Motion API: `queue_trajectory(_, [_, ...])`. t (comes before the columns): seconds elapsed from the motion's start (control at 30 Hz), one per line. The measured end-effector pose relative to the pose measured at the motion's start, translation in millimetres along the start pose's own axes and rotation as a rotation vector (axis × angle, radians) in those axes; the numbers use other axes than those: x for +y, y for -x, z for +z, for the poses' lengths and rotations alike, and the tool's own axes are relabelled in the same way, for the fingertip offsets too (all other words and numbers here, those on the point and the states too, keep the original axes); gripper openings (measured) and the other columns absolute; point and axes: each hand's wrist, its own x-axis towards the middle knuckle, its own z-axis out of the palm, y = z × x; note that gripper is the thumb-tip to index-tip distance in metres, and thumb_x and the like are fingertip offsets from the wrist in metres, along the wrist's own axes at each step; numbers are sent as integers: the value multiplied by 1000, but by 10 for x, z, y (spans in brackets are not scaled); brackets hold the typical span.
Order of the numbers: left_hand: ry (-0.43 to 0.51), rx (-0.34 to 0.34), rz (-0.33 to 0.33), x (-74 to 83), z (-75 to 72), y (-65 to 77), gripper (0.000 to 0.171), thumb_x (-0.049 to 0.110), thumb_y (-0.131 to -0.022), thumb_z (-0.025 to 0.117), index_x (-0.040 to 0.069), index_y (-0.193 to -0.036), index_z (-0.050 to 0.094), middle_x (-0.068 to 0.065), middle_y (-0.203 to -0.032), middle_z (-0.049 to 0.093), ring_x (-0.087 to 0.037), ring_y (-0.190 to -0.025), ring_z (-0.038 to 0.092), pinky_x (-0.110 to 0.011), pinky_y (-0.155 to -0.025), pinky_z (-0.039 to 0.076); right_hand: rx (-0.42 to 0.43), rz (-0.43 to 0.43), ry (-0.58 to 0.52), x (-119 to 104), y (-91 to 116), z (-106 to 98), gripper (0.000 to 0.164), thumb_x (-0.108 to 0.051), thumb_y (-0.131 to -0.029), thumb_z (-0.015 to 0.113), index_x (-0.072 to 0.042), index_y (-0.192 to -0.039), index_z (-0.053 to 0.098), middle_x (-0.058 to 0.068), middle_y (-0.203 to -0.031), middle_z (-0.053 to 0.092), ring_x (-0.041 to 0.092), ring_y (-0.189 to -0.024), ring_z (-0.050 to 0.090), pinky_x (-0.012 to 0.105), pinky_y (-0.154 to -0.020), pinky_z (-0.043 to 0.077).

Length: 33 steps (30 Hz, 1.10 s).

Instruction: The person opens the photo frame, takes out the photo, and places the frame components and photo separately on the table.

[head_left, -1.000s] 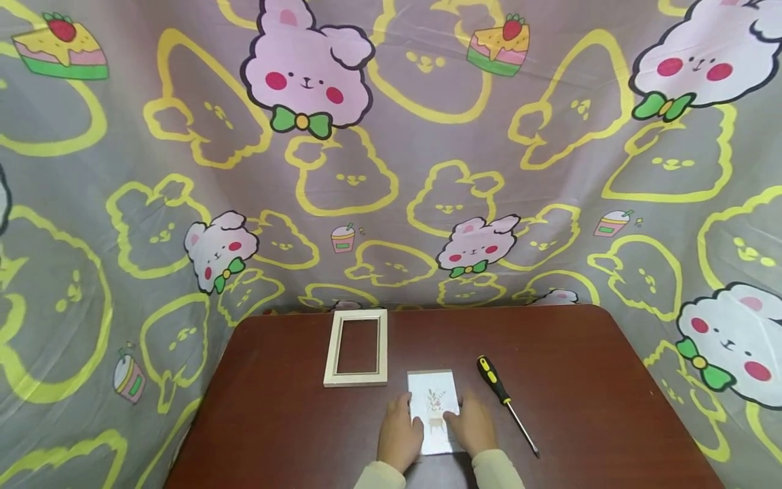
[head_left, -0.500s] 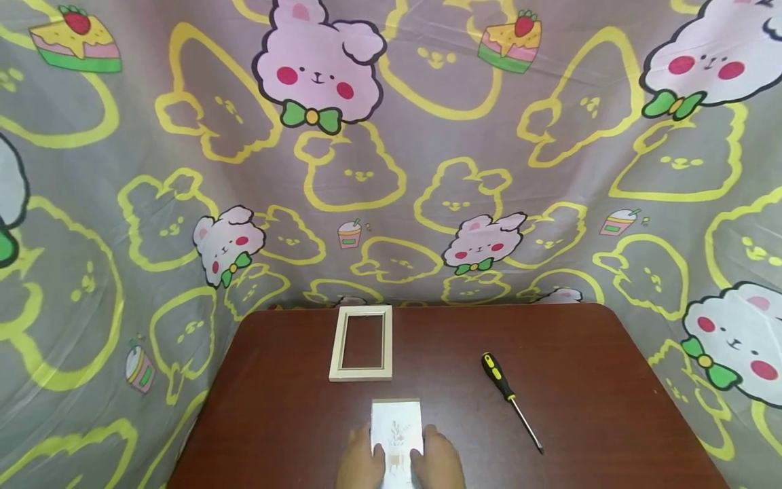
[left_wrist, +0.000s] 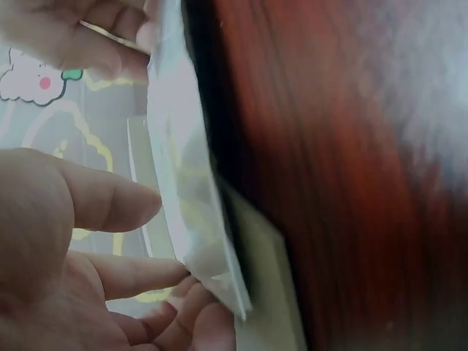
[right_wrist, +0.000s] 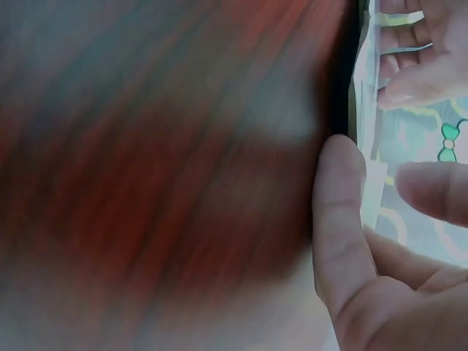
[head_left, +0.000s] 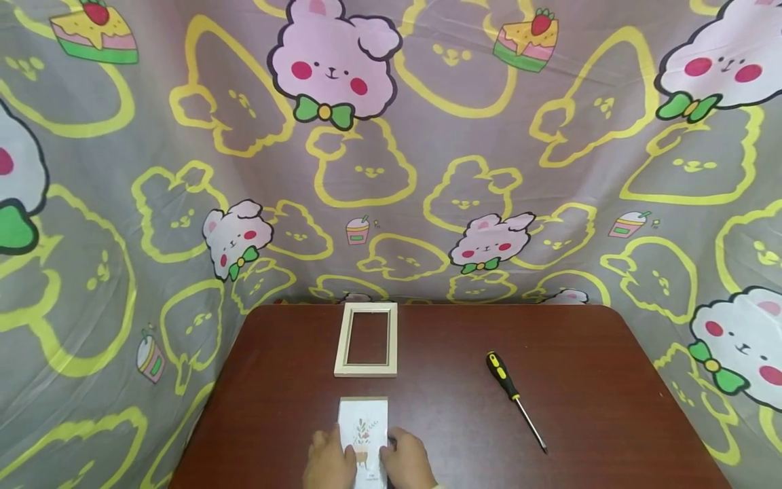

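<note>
Near the table's front edge, both hands hold a white picture card (head_left: 366, 435) printed with leafy sprigs above a brown pot-like shape. A thin brown strip (head_left: 364, 399) shows along its top edge, as if a board lies behind it. My left hand (head_left: 328, 462) grips the left side, thumb over the front. At the right side, my right hand (head_left: 408, 460) grips it with the thumb on its edge. In the left wrist view the card (left_wrist: 186, 161) appears edge-on, pale and shiny. In the right wrist view a finger of the right hand (right_wrist: 340, 212) lies along its edge.
Beyond the card lies a cream picture frame (head_left: 366, 371) with an open middle. To the right rests a black and yellow screwdriver (head_left: 501, 375), its tip toward the front. A patterned cloth (head_left: 415, 204) surrounds the brown table (head_left: 452, 339).
Both hands have brought the card leftward and nearer the table's front edge, now in front of the frame. The frame and screwdriver have stayed put on the table; the head view has shifted slightly.
</note>
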Motion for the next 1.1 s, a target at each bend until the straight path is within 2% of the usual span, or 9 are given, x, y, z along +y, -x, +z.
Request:
queue_trajectory(0.17, [-33,54,29,63,39,39,55,17,-84,72,-6,-132,59,-20,-109,50,-42,-101,54,-59,-73,51,58,23,-45,11,-8,-18,25,-3,-83,68,6,-107,69,4,-78,62,21,-72,60,42,-66,53])
queue_trajectory(0.33, [-19,54,35,93,49,53,53,16,-84,72,-2,-132,61,-18,-111,49,-40,-101,52,-59,-73,50,113,38,-106,22,-11,-29,22,-3,-83,67,4,-103,67,2,-72,56,16,-64,53,30,-56,45])
queue_trajectory(0.53, [-14,50,35,87,54,60,49,16,-84,73,5,-131,65,-17,-112,48,-40,-99,52,-60,-72,50,132,88,-232,49,-24,-42,18,-1,-82,66,4,-99,63,5,-70,55,13,-54,54,27,-45,48])
queue_trajectory(0.77, [14,26,32,56,35,69,49,16,-87,71,7,-135,61,-16,-111,47,-39,-98,51,-60,-72,48,67,87,-323,100,-44,-131,8,3,-83,64,5,-90,64,6,-68,58,13,-52,54,27,-43,50])
queue_trajectory(0.93, [37,5,46,3,30,62,48,12,-89,69,5,-135,60,-15,-111,47,-39,-100,51,-59,-74,48,16,88,-362,209,-109,-351,6,3,-85,62,6,-91,62,5,-69,58,14,-54,55,28,-46,50])
queue_trajectory(1.1, [40,-30,47,-34,22,42,52,9,-85,75,6,-135,58,-14,-111,46,-37,-101,51,-58,-74,47,-12,93,-361,351,-217,-770,10,1,-88,62,7,-96,60,5,-75,59,17,-63,57,32,-52,53])
